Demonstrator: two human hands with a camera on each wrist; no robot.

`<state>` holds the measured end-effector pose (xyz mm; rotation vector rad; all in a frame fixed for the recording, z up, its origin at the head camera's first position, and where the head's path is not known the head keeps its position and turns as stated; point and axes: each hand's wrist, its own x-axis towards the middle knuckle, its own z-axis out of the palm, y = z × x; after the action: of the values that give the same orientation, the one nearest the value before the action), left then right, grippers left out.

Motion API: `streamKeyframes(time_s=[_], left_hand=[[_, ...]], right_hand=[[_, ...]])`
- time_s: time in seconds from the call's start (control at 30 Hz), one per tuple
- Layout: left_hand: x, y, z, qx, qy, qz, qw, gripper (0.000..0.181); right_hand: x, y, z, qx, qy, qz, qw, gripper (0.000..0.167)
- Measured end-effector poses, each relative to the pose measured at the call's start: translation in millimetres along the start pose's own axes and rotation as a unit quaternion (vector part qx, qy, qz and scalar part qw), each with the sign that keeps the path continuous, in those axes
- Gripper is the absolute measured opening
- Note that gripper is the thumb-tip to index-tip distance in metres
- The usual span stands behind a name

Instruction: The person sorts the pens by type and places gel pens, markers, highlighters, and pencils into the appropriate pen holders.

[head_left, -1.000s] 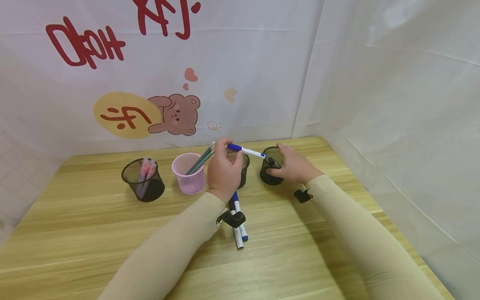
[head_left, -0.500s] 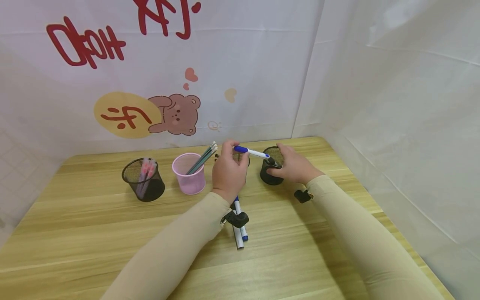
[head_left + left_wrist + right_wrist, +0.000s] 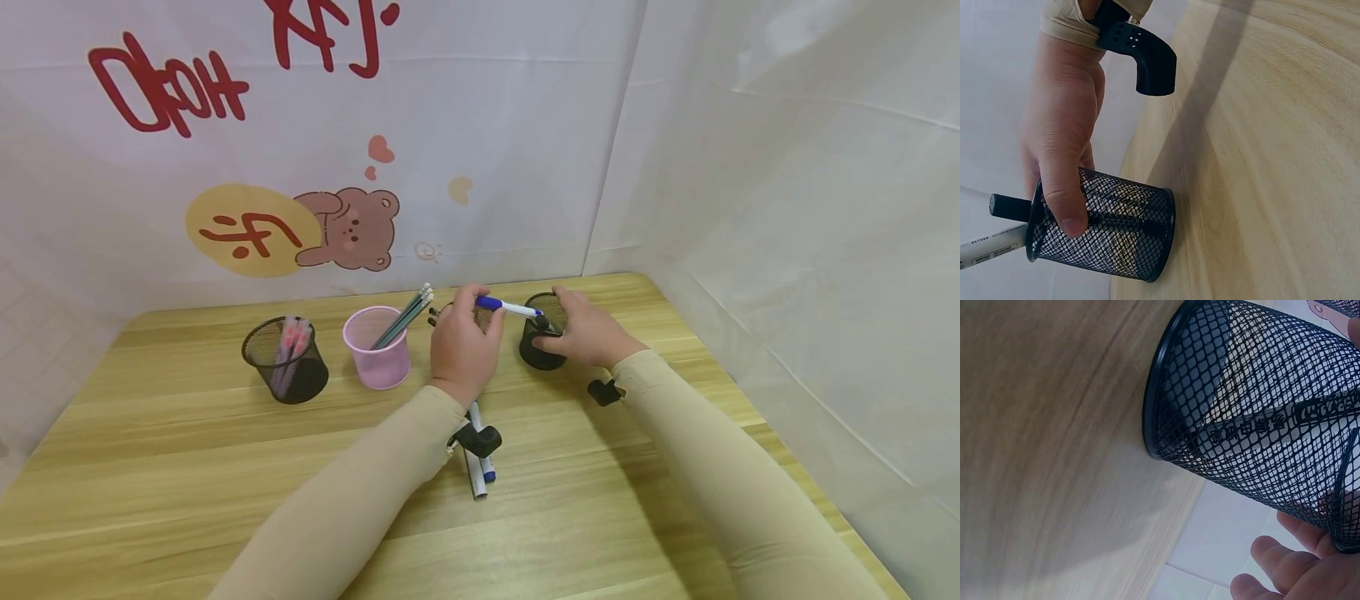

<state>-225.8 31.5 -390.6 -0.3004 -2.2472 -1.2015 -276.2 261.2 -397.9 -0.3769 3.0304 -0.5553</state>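
My left hand (image 3: 465, 346) pinches a blue-capped whiteboard marker (image 3: 520, 310) between thumb and fingers. The marker is nearly level, its far end at the mouth of the right-hand black mesh pen cup (image 3: 538, 356). My right hand (image 3: 592, 332) grips that cup near its rim; the left wrist view shows the thumb (image 3: 1063, 194) against the mesh. Inside the cup stands a black-capped marker (image 3: 1010, 207), also seen through the mesh in the right wrist view. Two more markers (image 3: 476, 475) lie on the table below my left wrist, partly covered by it.
A pink mesh cup (image 3: 382, 372) holds several green pencils (image 3: 403, 321). Left of it, a black mesh cup (image 3: 306, 385) contains pink-patterned pens (image 3: 291, 342). Another dark cup behind my left hand is mostly hidden. A white fabric wall (image 3: 517, 167) closes off the table's back.
My left hand has moved right with the blue-capped marker, bringing its far end to the cup's mouth. The right hand and the cup have stayed in place.
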Motion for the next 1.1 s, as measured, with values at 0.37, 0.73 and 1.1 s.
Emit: streamKeyframes(time_s=[0.37,0.73,1.1], left_hand=[[0.5,0.6,3.9,0.035,-0.015,0.014,0.9992,0.038],[2.1,4.0,4.9,0.062,-0.059,0.001,0.9963,0.052],[1.5,5.4,4.1,0.034,-0.055,0.008,0.9978,0.05]], right_hand=[[-1.0,-0.3,0.0,0.002,-0.002,-0.001,1.0,0.111],[-1.5,-0.9,-0.6,0.003,0.002,-0.007,1.0,0.112],[-2.4,-1.7,-1.2,0.008,-0.001,-0.006,1.0,0.111]])
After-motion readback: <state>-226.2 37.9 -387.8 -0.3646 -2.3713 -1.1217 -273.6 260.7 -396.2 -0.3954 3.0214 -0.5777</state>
